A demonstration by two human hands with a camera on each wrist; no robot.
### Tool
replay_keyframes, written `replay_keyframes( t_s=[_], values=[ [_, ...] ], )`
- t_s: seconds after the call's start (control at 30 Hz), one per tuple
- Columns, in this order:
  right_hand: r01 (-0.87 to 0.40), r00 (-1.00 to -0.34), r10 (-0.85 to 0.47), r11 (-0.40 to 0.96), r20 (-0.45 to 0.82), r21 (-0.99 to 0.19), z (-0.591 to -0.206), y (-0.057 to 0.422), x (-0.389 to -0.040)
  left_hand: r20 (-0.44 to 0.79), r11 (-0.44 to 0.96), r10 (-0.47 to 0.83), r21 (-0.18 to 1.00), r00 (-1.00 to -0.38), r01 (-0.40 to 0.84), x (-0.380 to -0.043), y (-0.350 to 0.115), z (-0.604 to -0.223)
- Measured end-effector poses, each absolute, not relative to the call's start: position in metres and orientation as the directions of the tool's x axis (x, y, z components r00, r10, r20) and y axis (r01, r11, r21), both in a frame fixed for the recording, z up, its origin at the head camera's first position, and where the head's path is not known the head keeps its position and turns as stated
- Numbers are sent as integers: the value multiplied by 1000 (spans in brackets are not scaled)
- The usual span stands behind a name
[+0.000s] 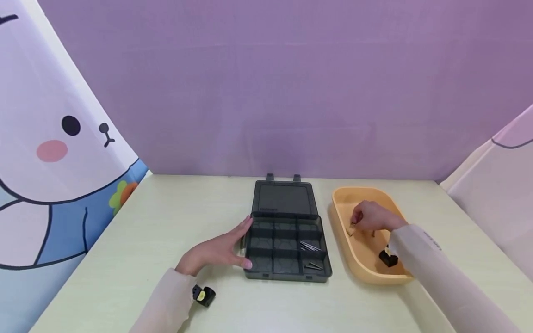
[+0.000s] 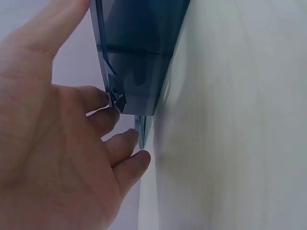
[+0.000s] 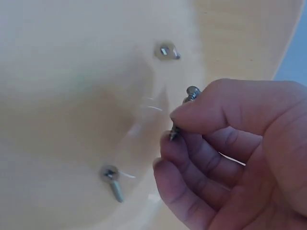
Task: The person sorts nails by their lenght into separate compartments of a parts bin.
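A dark, see-through compartment box (image 1: 287, 276) lies on the table with its lid (image 1: 284, 199) folded back. Beside its left wall my left hand (image 1: 218, 249) has the thumb at the near corner and fingers spread along the side. In the left wrist view, fingertips touch or nearly touch the box (image 2: 139, 57). Inside an orange tray (image 1: 350, 259), my right hand (image 1: 372, 217) pinches a small metal screw (image 3: 193, 92) between thumb and finger. One loose screw (image 3: 114, 184) lies below it in the right wrist view, and another screw (image 3: 167, 51) above.
Long thin metal pieces (image 1: 310, 246) lie in the box's middle right compartment. Shorter metal pieces (image 1: 314, 266) occupy the near right compartment. A purple cloth wall (image 1: 266, 92) stands behind the pale table (image 1: 200, 199), and a cartoon-printed cloth (image 1: 62, 208) rises at the left.
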State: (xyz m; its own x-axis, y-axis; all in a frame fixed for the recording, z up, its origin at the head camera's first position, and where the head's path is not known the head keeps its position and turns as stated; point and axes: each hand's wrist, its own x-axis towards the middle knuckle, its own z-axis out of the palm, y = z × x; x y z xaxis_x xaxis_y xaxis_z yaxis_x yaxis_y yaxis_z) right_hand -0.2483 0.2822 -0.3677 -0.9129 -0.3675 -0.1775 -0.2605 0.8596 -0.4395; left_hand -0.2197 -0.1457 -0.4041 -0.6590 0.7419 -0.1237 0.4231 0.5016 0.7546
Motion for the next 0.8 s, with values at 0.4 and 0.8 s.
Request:
replay_keyframes(
  t_s=[0.4, 0.8],
  values=[
    [-261, -902, -379, 862, -209, -435, -348, 282, -245, -130, 509, 742, 748, -658, 426, -218, -145, -403],
    [-277, -892, -400, 851, -208, -447, -329, 275, -234, -140, 518, 727, 753, -672, 405, -219, -146, -404]
  ],
)
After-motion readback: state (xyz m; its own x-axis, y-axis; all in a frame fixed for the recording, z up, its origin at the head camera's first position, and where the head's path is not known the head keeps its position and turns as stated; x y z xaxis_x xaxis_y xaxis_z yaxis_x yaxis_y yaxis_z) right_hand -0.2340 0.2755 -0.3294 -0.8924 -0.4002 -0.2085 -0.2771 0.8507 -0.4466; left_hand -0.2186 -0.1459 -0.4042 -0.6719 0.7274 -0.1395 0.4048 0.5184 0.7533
